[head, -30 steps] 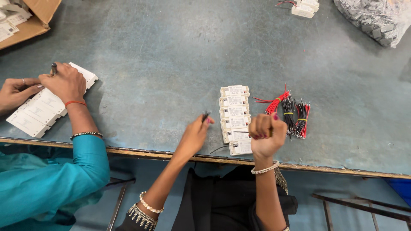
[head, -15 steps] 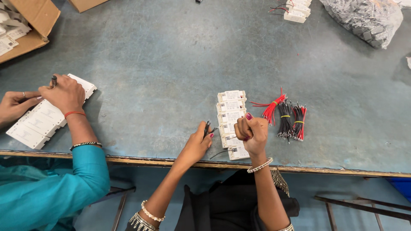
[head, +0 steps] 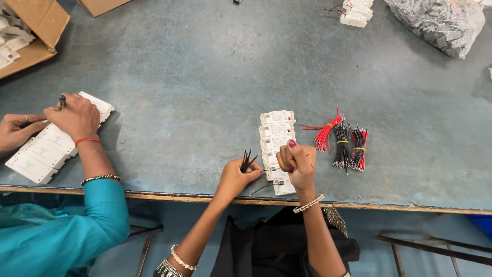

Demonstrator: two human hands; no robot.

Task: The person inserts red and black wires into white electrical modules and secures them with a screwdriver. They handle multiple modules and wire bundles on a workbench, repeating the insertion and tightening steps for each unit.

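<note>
Hands work at the near edge of a worn blue-grey tabletop [head: 205,77]. The left hand [head: 234,177] pinches a small bunch of thin black wires [head: 247,160], their ends sticking up. The right hand [head: 297,161] is clenched in a fist over a row of white modules [head: 275,131] laid in a line; what it grips is hidden. Bundles of red and black wires [head: 344,141] lie just beside the row. At the left, a co-worker's hand [head: 77,117] with a pen rests on another row of white modules [head: 43,151]. A cardboard box [head: 36,31] sits in the far corner.
</note>
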